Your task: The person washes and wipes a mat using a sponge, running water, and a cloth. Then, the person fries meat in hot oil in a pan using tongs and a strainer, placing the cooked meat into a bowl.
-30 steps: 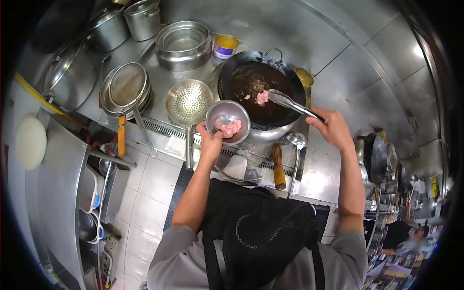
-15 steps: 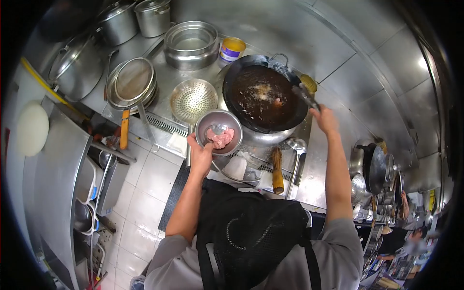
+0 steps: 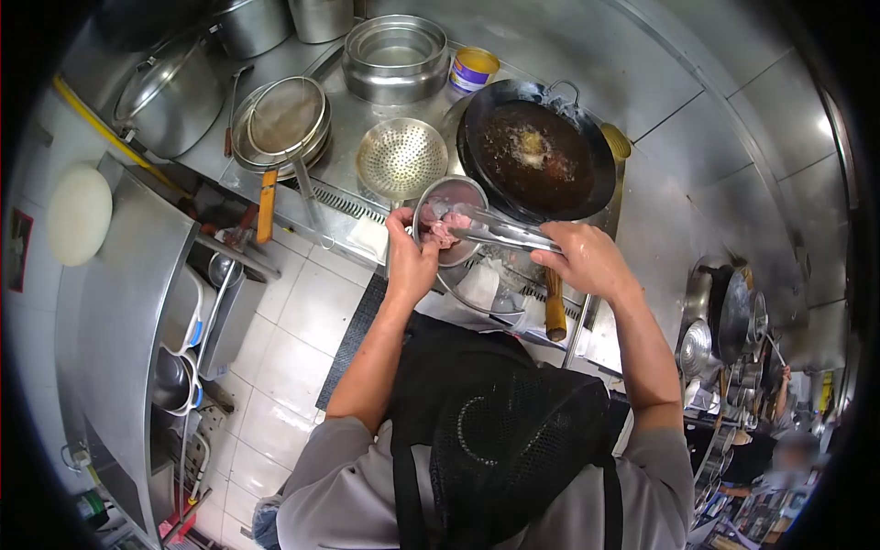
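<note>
Left hand (image 3: 417,261) grips bowl (image 3: 458,191); right hand (image 3: 584,257) works tongs (image 3: 513,234), tips seemingly at pink meat (image 3: 443,229)

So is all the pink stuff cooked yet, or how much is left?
Not all. A pale lump is already in the bubbling wok, though I can't tell if it's cooked through. The left hand holds the bowl, and the right hand has the tongs at the pink pieces. Those pieces in the bowl look left to cook.
</note>
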`<state>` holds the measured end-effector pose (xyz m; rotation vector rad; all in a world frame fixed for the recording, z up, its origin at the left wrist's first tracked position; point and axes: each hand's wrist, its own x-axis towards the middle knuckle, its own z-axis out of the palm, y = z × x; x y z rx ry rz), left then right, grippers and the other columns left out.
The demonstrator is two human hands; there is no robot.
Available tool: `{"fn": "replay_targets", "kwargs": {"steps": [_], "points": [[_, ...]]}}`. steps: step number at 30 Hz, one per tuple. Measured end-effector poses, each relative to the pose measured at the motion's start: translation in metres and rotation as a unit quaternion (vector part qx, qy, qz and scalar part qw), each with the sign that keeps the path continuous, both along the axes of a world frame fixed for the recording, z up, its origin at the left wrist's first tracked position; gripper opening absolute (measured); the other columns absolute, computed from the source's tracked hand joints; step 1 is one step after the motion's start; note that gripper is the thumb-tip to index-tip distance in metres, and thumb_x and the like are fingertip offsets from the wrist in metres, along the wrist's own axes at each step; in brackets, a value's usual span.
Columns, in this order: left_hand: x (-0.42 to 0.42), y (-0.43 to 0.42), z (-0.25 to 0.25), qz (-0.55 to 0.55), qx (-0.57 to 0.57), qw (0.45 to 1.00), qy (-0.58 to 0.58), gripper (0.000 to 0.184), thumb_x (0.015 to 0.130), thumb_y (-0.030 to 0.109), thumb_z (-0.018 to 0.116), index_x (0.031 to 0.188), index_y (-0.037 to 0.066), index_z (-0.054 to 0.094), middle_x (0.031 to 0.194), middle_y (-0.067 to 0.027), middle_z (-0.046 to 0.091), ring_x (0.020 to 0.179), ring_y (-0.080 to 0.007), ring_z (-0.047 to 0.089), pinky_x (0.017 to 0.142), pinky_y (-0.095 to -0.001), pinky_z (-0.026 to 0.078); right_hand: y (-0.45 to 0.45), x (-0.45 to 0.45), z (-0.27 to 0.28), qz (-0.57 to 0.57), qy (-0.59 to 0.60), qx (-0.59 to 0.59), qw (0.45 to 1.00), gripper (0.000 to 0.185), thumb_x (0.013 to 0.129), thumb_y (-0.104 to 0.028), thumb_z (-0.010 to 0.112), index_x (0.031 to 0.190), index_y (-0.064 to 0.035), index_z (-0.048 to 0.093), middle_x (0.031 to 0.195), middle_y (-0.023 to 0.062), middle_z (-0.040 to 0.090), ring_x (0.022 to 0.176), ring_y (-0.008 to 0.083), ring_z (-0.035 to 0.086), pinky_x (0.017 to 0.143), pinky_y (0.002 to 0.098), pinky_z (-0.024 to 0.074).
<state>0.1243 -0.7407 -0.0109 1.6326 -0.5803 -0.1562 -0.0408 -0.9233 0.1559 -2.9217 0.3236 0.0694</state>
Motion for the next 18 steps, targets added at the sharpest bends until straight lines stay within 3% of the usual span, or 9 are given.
{"fn": "replay_targets", "kwargs": {"steps": [4,6,9,13,15,17,18], "points": [[-0.009,0.002,0.006,0.007,-0.005,1.0,-0.009,0.049,0.08,-0.003,0.057,0.123,-0.009,0.034,0.112,-0.0236,0.048,0.104,-0.0344,0.054,0.094,-0.0401,0.043,0.015,0.014,0.004,-0.007,0.009,0.027,1.0,0.033,0.088,-0.033,0.065,0.09,-0.0004,0.063,0.086,0.0217,0.068,0.084,0.0415,0.064,0.073,0.0492,0.0504],[-0.012,0.002,0.009,0.008,0.005,1.0,-0.017,0.05,0.079,-0.003,0.057,0.123,-0.009,0.034,0.112,-0.0239,0.047,0.104,-0.0348,0.054,0.094,-0.0402,0.043,0.021,0.021,-0.003,-0.015,0.078,-0.019,0.997,0.033,0.087,-0.034,0.065,0.087,-0.0005,0.065,0.081,0.0222,0.067,0.082,0.0418,0.064,0.073,0.0492,0.0504],[-0.011,0.003,0.01,0.014,0.014,0.999,-0.032,0.049,0.079,-0.003,0.057,0.122,-0.01,0.035,0.112,-0.0249,0.047,0.103,-0.0361,0.053,0.094,-0.0413,0.042,0.016,0.021,-0.004,-0.003,0.044,0.003,0.999,0.033,0.088,-0.033,0.064,0.086,-0.0004,0.065,0.08,0.0223,0.067,0.082,0.0413,0.065,0.073,0.0488,0.0506],[0.001,-0.001,-0.019,0.004,-0.011,1.0,0.012,0.05,0.079,-0.002,0.057,0.122,-0.009,0.033,0.112,-0.0255,0.048,0.104,-0.0371,0.053,0.096,-0.042,0.042,0.006,0.009,0.01,-0.009,0.022,0.012,1.0,0.03,0.088,-0.03,0.065,0.089,-0.0008,0.067,0.08,0.022,0.066,0.081,0.0401,0.065,0.073,0.0481,0.0508],[0.004,-0.006,-0.029,-0.003,-0.024,0.999,0.022,0.05,0.079,0.0,0.058,0.122,-0.008,0.032,0.112,-0.0261,0.048,0.105,-0.0373,0.053,0.096,-0.0421,0.041,-0.005,0.004,0.016,-0.017,-0.046,0.052,0.997,0.028,0.088,-0.028,0.065,0.094,-0.0013,0.069,0.079,0.0213,0.066,0.079,0.0395,0.065,0.07,0.0473,0.0502],[0.005,-0.012,-0.034,-0.018,-0.028,0.995,0.092,0.052,0.081,0.004,0.059,0.123,-0.007,0.03,0.112,-0.0281,0.051,0.105,-0.0371,0.056,0.095,-0.0412,0.042,-0.018,0.0,0.026,-0.026,-0.055,0.077,0.995,0.028,0.087,-0.028,0.067,0.097,-0.0018,0.069,0.08,0.0207,0.066,0.077,0.0388,0.064,0.069,0.0461,0.0494],[0.002,-0.011,-0.018,-0.017,-0.008,0.989,0.144,0.054,0.082,0.007,0.059,0.125,-0.003,0.028,0.112,-0.0295,0.053,0.102,-0.0357,0.058,0.093,-0.0399,0.044,-0.021,-0.001,0.035,-0.091,-0.041,0.094,0.991,0.029,0.087,-0.028,0.067,0.097,-0.0016,0.069,0.079,0.0206,0.066,0.076,0.0386,0.064,0.069,0.0453,0.0492]]}}
